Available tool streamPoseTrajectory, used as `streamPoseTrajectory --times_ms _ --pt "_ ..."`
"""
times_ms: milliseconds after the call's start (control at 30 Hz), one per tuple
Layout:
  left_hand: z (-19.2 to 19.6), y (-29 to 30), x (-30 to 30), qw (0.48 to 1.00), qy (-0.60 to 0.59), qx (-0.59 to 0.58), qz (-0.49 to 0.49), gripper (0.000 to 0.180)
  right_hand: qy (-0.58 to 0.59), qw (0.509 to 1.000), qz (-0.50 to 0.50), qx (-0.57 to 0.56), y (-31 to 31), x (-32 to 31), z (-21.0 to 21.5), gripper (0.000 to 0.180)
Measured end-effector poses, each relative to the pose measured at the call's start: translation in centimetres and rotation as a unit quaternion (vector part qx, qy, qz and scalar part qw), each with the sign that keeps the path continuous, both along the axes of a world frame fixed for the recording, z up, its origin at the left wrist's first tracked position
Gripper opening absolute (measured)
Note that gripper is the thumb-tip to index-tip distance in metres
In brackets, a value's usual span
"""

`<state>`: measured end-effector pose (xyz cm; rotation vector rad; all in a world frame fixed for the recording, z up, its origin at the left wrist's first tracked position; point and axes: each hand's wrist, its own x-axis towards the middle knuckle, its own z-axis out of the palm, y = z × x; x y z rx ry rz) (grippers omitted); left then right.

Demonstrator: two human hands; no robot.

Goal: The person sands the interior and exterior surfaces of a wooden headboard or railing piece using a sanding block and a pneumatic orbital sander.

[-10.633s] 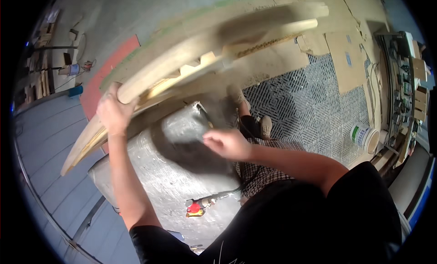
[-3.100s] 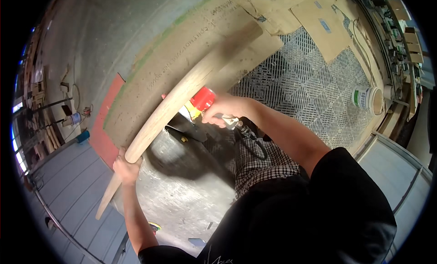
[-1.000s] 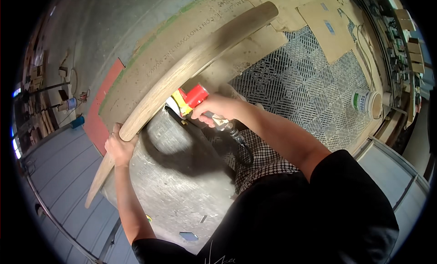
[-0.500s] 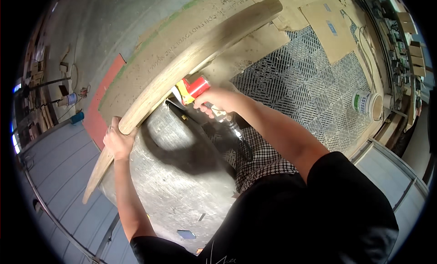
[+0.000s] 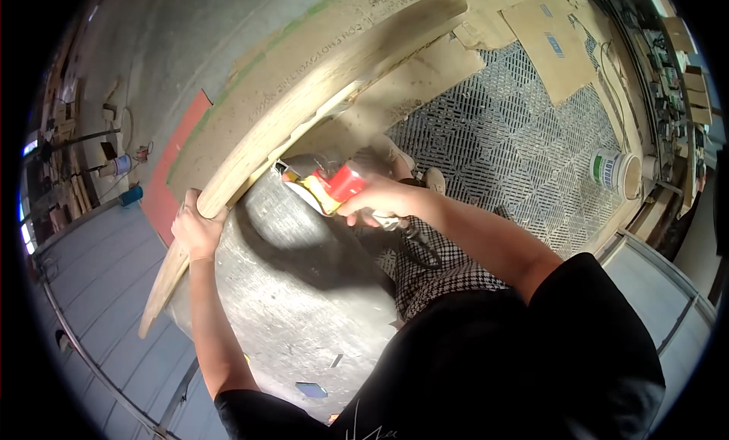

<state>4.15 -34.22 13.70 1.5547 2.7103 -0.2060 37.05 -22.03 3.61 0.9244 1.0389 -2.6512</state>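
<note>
A long curved piece of wood (image 5: 296, 106) runs diagonally from the lower left to the top, its near part resting along the edge of a scuffed grey metal surface (image 5: 296, 318). My left hand (image 5: 199, 229) is wrapped round its lower part. My right hand (image 5: 380, 201) grips a red and yellow handheld disc sander (image 5: 348, 182), and a dark hose or cord trails from it toward my lap. The sander's pale disc is beside the wood, over the metal surface's far edge, apart from the wood. Motion blurs the sander slightly.
Cardboard sheets (image 5: 547, 53) and dark patterned floor tiles (image 5: 493, 129) cover the floor beyond. A white bucket (image 5: 613, 174) stands at the right, near crowded shelves (image 5: 676, 83). A small blue flat object (image 5: 311, 390) lies on the metal surface. Ribbed grey panels (image 5: 106, 288) line the left.
My right hand has pulled the sander back from the wood, toward me and slightly right. The left hand keeps its hold, and the wood has barely moved.
</note>
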Motion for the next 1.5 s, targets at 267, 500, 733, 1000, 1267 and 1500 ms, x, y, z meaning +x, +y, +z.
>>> streamPoseTrajectory --times_ms 267,500,733,1000,1267,1500 --pt "-0.3 0.0 0.2 1.0 -0.004 0.022 -0.013 0.042 -0.018 0.997 -0.062 -0.033 -0.4 -7.5 -1.6 0.015" --pt "-0.7 -0.1 -0.2 0.999 0.013 0.033 -0.025 0.038 0.014 0.99 -0.024 -0.137 0.5 -8.3 0.2 0.015" --pt "-0.7 -0.3 -0.3 0.999 0.006 0.039 -0.031 0.038 0.044 0.992 0.008 -0.119 0.6 -8.1 -0.3 0.021" --pt "-0.4 0.0 -0.1 0.999 0.01 0.03 -0.021 0.04 -0.023 0.992 -0.017 -0.123 0.6 -9.1 -2.8 0.013" --pt "-0.2 0.0 0.0 1.0 0.004 0.011 -0.005 0.042 -0.023 0.991 -0.009 -0.133 0.5 -8.5 -0.9 0.012" --pt "0.1 0.4 0.2 1.0 0.011 -0.005 0.004 0.043 0.012 0.997 0.002 -0.082 0.4 -8.0 -0.8 0.012"
